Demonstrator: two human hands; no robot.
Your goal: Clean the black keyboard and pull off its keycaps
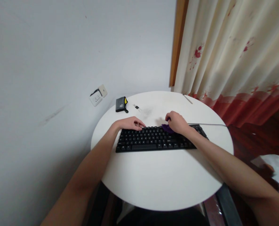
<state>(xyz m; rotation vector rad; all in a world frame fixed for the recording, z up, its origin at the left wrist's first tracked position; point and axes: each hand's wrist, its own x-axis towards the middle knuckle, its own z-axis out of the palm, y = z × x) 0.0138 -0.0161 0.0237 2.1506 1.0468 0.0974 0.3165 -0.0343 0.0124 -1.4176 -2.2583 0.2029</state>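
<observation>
A black keyboard [153,140] lies across the middle of a round white table [163,179]. My left hand [131,123] rests on the keyboard's far left corner, fingers laid flat and together along its top edge. My right hand [177,122] is curled over a small purple lump [167,128], pressing it onto the keys near the top row, right of centre. The lump shows only partly from under the fingers.
A small dark pouch with a yellow tag [121,104] and a tiny clip [136,106] lie at the table's far edge. The keyboard's cable [210,125] runs off to the right. A wall socket [98,95] sits on the white wall. Curtains [235,53] hang at right.
</observation>
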